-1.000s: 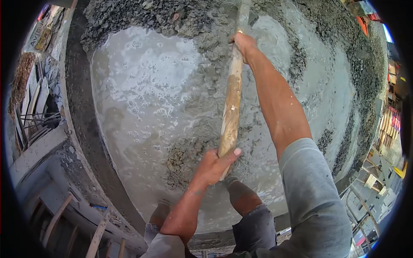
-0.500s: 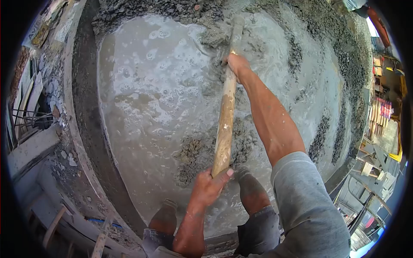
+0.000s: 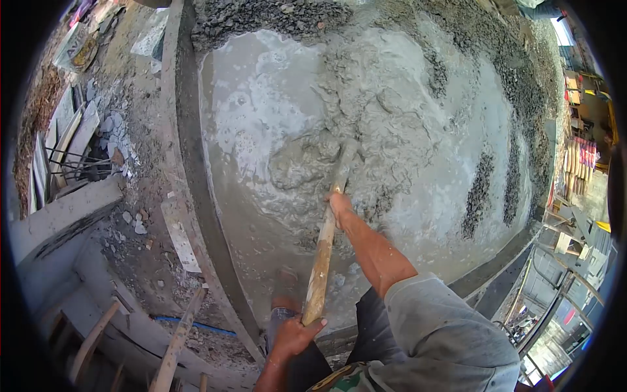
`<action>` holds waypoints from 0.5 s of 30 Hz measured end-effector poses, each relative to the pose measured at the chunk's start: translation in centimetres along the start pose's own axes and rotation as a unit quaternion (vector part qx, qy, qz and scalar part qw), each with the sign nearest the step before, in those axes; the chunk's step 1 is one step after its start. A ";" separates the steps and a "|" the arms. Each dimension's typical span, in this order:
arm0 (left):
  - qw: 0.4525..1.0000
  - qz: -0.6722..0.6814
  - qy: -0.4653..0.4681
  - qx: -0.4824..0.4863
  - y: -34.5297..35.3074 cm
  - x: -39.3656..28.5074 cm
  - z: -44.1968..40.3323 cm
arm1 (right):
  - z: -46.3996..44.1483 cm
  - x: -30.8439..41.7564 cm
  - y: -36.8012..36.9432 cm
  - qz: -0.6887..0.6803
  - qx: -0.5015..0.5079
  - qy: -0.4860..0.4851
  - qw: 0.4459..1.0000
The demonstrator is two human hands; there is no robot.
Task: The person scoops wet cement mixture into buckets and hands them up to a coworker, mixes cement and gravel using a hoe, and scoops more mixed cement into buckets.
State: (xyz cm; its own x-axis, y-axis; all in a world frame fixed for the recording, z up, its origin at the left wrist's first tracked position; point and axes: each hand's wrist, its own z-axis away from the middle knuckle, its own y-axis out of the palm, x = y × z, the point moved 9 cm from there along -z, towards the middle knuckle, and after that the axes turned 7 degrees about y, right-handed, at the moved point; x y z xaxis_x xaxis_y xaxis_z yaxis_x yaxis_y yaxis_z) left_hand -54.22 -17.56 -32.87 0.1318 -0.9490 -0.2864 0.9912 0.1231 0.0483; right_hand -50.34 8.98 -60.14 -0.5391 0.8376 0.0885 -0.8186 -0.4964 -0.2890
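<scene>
My right hand (image 3: 340, 208) is closed around the far part of a long wooden tool handle (image 3: 319, 273), its arm stretched forward. Lower down, near my body, my left hand (image 3: 295, 336) grips the handle's near end, thumb lying along it. The far end of the handle goes into grey wet concrete mix (image 3: 398, 124), and the tool's head is hidden there. Thick churned lumps surround that spot, with smoother watery slurry on both sides. A bare leg (image 3: 285, 297) stands in the mix beside my left hand.
A low concrete edge (image 3: 186, 157) borders the mix on the left. Beyond it are broken slabs (image 3: 68, 134), rubble, wooden poles (image 3: 179, 336) and a blue hose (image 3: 196, 325). Dark gravel (image 3: 261, 18) lies at the far side. Metal frames (image 3: 565, 294) stand on the right.
Both hands and the handle have come back toward my body, the far end drawn closer through the mix. Churned concrete now shows where it was. The whole view has shifted leftward.
</scene>
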 end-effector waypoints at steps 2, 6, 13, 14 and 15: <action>0.998 -0.062 -0.029 0.015 -0.6 2.4 2.6 | 1.9 -5.7 0.9 -0.100 0.038 0.046 0.993; 0.994 -0.079 -0.047 0.055 -1.4 5.1 7.7 | 5.8 -14.6 0.0 -0.162 0.017 0.090 0.982; 0.991 -0.097 0.087 0.037 0.4 -1.7 3.3 | 14.6 2.2 -11.7 -0.247 0.075 -0.001 0.966; 0.975 -0.176 0.131 0.043 1.3 -5.7 -0.6 | 13.9 7.7 -15.1 -0.249 0.047 -0.071 0.965; 0.950 -0.253 0.175 0.046 2.3 -10.9 -5.0 | 13.0 13.5 -18.6 -0.250 0.019 -0.142 0.958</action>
State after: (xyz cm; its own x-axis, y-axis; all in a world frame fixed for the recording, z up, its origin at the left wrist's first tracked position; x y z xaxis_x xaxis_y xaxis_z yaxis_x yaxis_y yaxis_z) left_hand -53.27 -5.50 -34.47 -0.3503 -0.7230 -0.5955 0.9255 -0.3650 -0.1013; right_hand -44.94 26.56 -41.12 -0.1053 0.8800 0.4632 -0.9922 -0.0620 -0.1080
